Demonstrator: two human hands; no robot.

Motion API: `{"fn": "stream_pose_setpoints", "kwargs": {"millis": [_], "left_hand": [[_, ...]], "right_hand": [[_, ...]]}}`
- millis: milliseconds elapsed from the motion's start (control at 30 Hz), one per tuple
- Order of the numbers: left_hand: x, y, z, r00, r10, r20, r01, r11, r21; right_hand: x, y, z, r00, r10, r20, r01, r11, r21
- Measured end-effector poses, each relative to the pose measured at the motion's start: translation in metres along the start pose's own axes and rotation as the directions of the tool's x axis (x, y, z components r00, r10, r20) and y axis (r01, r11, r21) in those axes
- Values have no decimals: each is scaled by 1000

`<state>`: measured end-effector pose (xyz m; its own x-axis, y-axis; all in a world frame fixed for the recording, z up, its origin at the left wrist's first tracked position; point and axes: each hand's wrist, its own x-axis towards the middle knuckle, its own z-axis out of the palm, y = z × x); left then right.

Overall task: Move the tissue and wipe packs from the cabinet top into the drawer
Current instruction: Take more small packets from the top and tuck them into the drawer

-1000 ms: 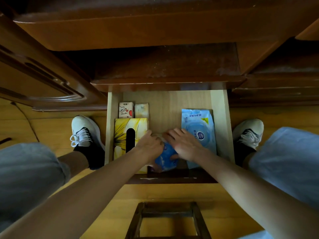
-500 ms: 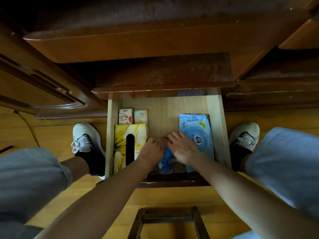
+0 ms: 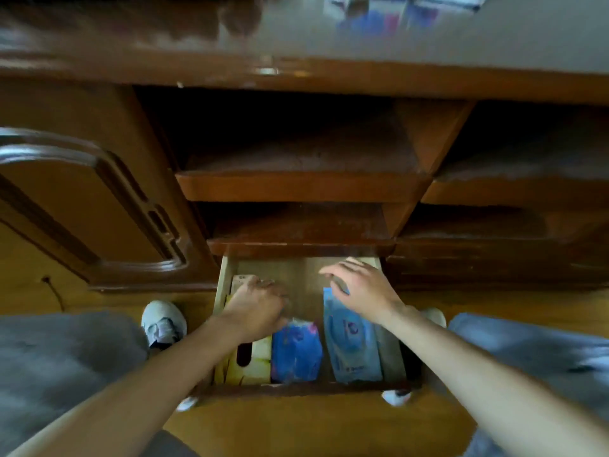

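Observation:
The open drawer (image 3: 226, 275) holds a yellow tissue box (image 3: 260, 361) at the left, a dark blue pack (image 3: 296, 352) in the middle and a light blue wipe pack (image 3: 352, 347) at the right. A small pack (image 3: 242, 281) peeks out at the drawer's back left. My left hand (image 3: 258, 306) hovers over the yellow box with loosely curled fingers and holds nothing. My right hand (image 3: 362, 288) is raised above the wipe pack's far end, fingers spread and empty. Blurred colourful packs (image 3: 379, 18) lie on the cabinet top (image 3: 197, 37).
Two open shelves (image 3: 296, 189) sit between the drawer and the cabinet top. A carved cabinet door (image 3: 82, 209) stands at the left. My knees and white shoes (image 3: 163, 319) flank the drawer on the wooden floor. A cable (image 3: 54, 291) lies at the left.
Both hands have let go of the dark blue pack, which now lies in the drawer. The hands have lifted and the view has tilted up to show the cabinet top.

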<state>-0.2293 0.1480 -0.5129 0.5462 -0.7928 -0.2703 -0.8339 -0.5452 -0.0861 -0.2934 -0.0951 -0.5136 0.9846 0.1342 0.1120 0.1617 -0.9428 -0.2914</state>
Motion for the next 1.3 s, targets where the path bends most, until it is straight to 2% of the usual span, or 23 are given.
{"fn": "stream_pose_setpoints", "kwargs": {"millis": [67, 100, 167, 233, 267, 300, 333, 400, 433, 467, 600, 700, 833, 933, 1000, 1067, 1100, 1167, 1233, 1300], "left_hand": [[-6, -12, -54, 962, -53, -268, 34, 997, -72], [-11, -18, -81, 904, -65, -423, 31, 996, -87], [-20, -34, -141, 726, -71, -684, 31, 997, -71], [-27, -48, -202, 565, -71, -822, 60, 997, -44], [-29, -54, -230, 499, -72, -864, 76, 996, -39], [-29, -61, -254, 450, -80, -889, 93, 995, -43], [-28, -66, -273, 429, -100, -898, 111, 992, -58], [-21, -77, -301, 449, -159, -879, 144, 984, -104], [-15, -82, -309, 475, -188, -860, 156, 979, -128], [-8, -87, -316, 507, -218, -834, 165, 974, -154], [29, -103, -328, 608, -313, -730, 190, 950, -249], [64, -110, -339, 647, -328, -688, 182, 943, -279], [122, -123, -361, 690, -345, -637, 188, 934, -302], [171, -131, -379, 712, -357, -605, 169, 923, -345], [204, -138, -385, 781, -318, -538, 142, 929, -343], [229, -153, -383, 854, -250, -457, 89, 934, -345], [234, -167, -381, 862, -239, -447, 71, 930, -360], [238, -197, -375, 814, -259, -520, 83, 938, -337], [235, -219, -367, 726, -302, -618, 146, 946, -291], [233, -228, -364, 661, -346, -665, 195, 936, -293]], "right_hand": [[11, -14, -57, 947, -85, -311, 87, 996, -7], [18, -19, -84, 897, -139, -419, 134, 990, -40], [36, -27, -148, 782, -222, -582, 170, 975, -143], [56, -31, -215, 671, -270, -690, 134, 960, -246], [65, -32, -246, 651, -269, -710, 85, 955, -283], [74, -33, -272, 676, -224, -702, 15, 957, -291], [82, -32, -292, 738, -130, -663, -72, 961, -268], [93, -24, -310, 872, 103, -479, -227, 952, -208], [95, -21, -309, 906, 179, -384, -271, 941, -201], [97, -18, -303, 915, 196, -352, -287, 931, -227], [102, -12, -284, 868, 84, -489, -275, 903, -332], [116, -5, -291, 830, 12, -558, -246, 905, -347], [143, 9, -316, 847, -92, -524, -161, 895, -416], [176, 24, -329, 898, -80, -433, -117, 905, -409], [203, 36, -332, 904, -40, -426, -141, 912, -385], [239, 49, -340, 834, -53, -549, -187, 909, -372], [263, 53, -346, 789, -61, -612, -206, 911, -357], [320, 59, -359, 758, -52, -650, -201, 930, -309], [383, 58, -369, 830, 17, -557, -185, 951, -248], [440, 55, -370, 917, 102, -386, -221, 935, -277]]}}
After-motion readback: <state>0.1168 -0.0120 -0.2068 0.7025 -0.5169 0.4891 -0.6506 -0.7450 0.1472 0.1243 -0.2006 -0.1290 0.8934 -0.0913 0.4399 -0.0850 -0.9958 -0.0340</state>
